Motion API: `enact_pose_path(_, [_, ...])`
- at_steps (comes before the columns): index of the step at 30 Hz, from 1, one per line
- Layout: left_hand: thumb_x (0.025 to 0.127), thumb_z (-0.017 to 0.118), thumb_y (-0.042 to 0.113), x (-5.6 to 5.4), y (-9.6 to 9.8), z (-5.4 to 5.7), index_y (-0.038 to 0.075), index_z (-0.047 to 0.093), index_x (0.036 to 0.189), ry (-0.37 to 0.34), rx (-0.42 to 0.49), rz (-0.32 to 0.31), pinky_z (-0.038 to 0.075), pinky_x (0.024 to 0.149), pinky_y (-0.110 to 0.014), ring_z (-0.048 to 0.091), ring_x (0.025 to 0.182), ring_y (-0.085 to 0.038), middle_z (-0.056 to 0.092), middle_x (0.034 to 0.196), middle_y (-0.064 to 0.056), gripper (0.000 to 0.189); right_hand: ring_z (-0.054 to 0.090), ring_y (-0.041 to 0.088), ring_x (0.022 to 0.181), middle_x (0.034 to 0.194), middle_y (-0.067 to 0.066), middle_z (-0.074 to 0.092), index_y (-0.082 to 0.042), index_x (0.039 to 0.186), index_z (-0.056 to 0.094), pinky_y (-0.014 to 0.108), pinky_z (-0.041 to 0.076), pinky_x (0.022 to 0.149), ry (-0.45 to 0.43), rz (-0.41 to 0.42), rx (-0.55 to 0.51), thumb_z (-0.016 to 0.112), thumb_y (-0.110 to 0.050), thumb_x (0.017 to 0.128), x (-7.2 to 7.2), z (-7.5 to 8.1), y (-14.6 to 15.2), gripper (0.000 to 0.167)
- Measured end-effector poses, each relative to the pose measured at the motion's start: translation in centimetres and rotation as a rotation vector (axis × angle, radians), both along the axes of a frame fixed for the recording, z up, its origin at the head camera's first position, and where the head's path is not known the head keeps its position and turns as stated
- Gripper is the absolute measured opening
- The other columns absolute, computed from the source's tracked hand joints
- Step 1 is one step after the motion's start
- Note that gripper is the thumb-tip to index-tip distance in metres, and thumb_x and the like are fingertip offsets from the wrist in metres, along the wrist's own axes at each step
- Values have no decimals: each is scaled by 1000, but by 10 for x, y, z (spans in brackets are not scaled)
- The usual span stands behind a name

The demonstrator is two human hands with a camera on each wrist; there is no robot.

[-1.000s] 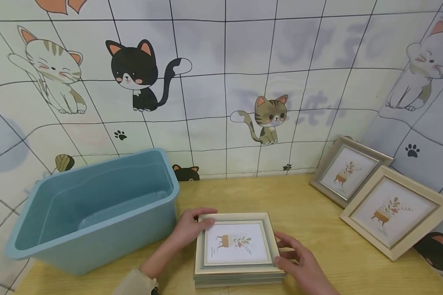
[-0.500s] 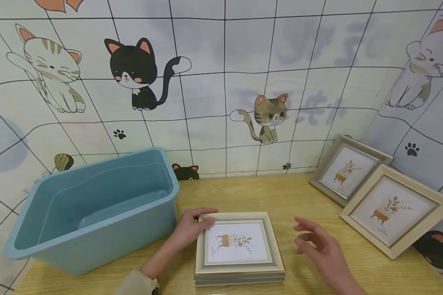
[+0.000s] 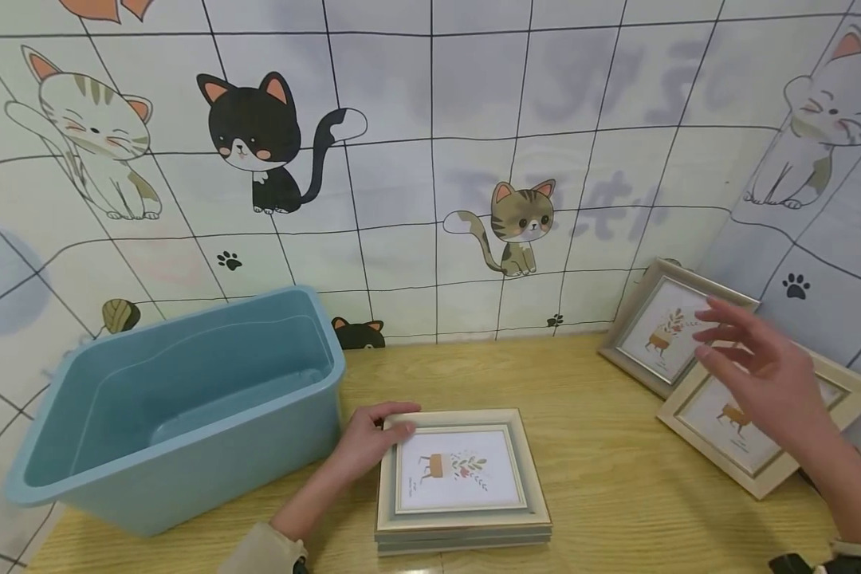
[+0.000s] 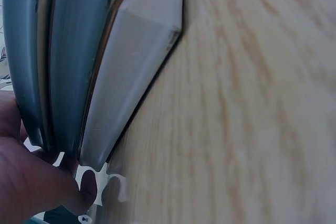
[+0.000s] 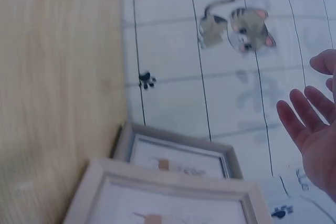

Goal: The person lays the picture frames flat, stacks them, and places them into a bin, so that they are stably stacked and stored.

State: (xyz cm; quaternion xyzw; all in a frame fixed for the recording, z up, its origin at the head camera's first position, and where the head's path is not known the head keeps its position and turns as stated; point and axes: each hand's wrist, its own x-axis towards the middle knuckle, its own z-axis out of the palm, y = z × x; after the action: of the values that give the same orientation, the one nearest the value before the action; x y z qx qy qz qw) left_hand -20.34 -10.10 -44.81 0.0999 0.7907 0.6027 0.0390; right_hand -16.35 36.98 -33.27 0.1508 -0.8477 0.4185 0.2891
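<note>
My left hand (image 3: 369,446) grips the left side of a stack of picture frames (image 3: 462,518), thumb on top of the uppermost one and fingers at its edge. The stack lies flat on the table; in the left wrist view, two blue-grey frames (image 4: 79,35) and a whitish one (image 4: 139,40) show edge-on. Raised and empty, my right hand (image 3: 768,375) has its fingers apart and loosely bent. It overlaps two leaning picture frames in the head view, a silver-beige one (image 3: 634,335) behind and a cream one (image 3: 710,458) in front, partly hiding both.
A blue plastic tub (image 3: 208,454) stands at the left, with nothing seen inside it. The wooden table (image 3: 588,446) meets a wall (image 3: 395,175) covered in cat-print sheeting at the back and right. The leaning frames rest near that right corner.
My right hand has left the right edge of the stack and moved right and up to the leaning frames. My left hand keeps its hold on the stack.
</note>
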Motion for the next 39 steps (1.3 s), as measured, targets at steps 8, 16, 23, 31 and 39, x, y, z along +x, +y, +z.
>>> enact_pose_path(8, [93,73,8,1,0,0,9,77,120,-17,18,4,33,113,-55,50,135,-31,70,128,-7,27,44,-19,109,139,-18,52,-20,159,40,-2,33,86,-56,-290,94,58,-8,104,-10,-4,44,59])
enact_pose_path(16, [93,74,9,2,2,-1,8,77,120,-15,34,3,33,114,-56,50,135,-33,69,130,-10,27,41,17,144,160,13,37,-14,160,37,13,28,110,-51,-461,132,47,-7,108,-4,-10,77,54])
enact_pose_path(23, [92,74,8,0,1,0,7,77,120,-21,34,0,31,115,-56,49,136,-34,69,130,-10,28,42,52,137,155,32,37,-3,157,39,47,30,117,-52,-527,226,48,2,104,-8,-16,101,54])
enact_pose_path(31, [93,74,9,-2,0,-1,9,77,121,-41,18,2,32,114,-56,50,134,-32,68,130,-9,28,60,21,90,135,38,52,-5,152,50,10,35,61,-150,-542,264,49,-6,107,-17,-34,123,44])
enact_pose_path(39, [93,74,9,-2,1,-3,8,77,120,-22,24,1,33,113,-55,51,134,-33,68,130,-10,28,57,2,94,126,21,65,-6,146,57,9,38,72,-154,-514,265,47,-17,111,-9,-28,111,38])
